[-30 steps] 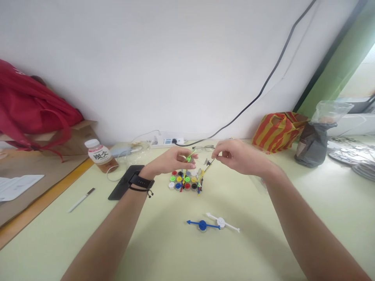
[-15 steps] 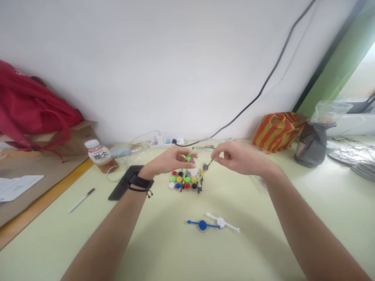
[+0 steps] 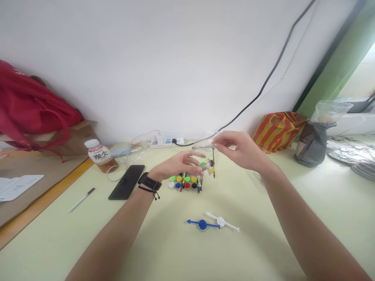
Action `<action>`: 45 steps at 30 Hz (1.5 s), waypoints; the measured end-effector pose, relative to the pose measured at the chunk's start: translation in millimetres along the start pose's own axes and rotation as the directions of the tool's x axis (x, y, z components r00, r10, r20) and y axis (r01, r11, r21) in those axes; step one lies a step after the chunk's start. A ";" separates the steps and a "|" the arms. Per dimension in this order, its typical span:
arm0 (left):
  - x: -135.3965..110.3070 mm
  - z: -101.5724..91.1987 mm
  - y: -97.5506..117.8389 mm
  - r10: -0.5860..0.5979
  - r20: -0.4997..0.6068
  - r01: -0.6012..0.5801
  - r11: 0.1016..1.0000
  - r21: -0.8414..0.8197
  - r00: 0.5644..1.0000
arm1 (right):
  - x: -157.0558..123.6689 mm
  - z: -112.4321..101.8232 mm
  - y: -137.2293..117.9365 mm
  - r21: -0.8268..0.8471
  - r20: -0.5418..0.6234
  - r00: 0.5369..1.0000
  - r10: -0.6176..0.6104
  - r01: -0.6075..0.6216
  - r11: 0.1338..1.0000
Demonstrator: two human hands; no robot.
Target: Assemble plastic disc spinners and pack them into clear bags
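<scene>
My left hand (image 3: 183, 162) is closed on a bright green arrow spinner (image 3: 202, 165) with a clear base, above the far part of the cluster. My right hand (image 3: 237, 150) pinches one end of a black arrow spinner (image 3: 213, 158), which hangs down close to the left fingertips. Small yellow parts show beside it, too blurred to make out. Below the left hand stand rows of coloured discs on clear bases (image 3: 187, 186), with several coloured arrows upright among them. Nearer me lie a blue arrow spinner (image 3: 202, 224) and a white arrow spinner (image 3: 220, 222).
To the left lie a black phone (image 3: 126, 182), a pen (image 3: 82, 200) and a drink bottle (image 3: 101, 157). A power strip (image 3: 166, 141) and glasses (image 3: 202, 148) are by the wall. Striped bag (image 3: 277, 132) and grey bag (image 3: 312, 144) stand at right.
My left hand has moved right with the green spinner, nearer the right hand. The right hand has risen slightly, and the black spinner now hangs almost straight down.
</scene>
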State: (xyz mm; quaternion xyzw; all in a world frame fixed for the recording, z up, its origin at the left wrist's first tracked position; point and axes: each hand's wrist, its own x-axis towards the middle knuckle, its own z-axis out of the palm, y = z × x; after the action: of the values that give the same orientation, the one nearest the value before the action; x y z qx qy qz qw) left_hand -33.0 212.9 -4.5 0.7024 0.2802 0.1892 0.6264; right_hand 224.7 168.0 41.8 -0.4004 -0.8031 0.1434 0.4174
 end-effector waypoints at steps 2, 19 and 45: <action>1.9 -3.0 -4.0 -0.014 -0.036 0.015 0.999 0.035 0.999 | -0.3 -0.3 0.5 -0.040 -0.042 0.999 -0.010 0.008 0.999; 25.9 18.0 -32.3 0.189 -0.346 -0.313 0.885 -0.346 0.919 | -19.2 71.6 -24.2 -0.317 0.926 0.233 0.297 0.053 0.947; 39.0 34.8 -53.4 0.102 -0.162 -0.098 0.995 0.031 0.982 | -13.7 -46.1 -18.6 0.307 0.021 0.992 0.126 -0.126 0.943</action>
State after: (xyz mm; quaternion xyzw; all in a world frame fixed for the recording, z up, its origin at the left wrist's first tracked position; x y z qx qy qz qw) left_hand 10.2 213.7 -65.4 0.7047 0.2970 0.2742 0.5831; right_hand 255.7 140.9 72.9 -0.3810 -0.7437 0.2934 0.4643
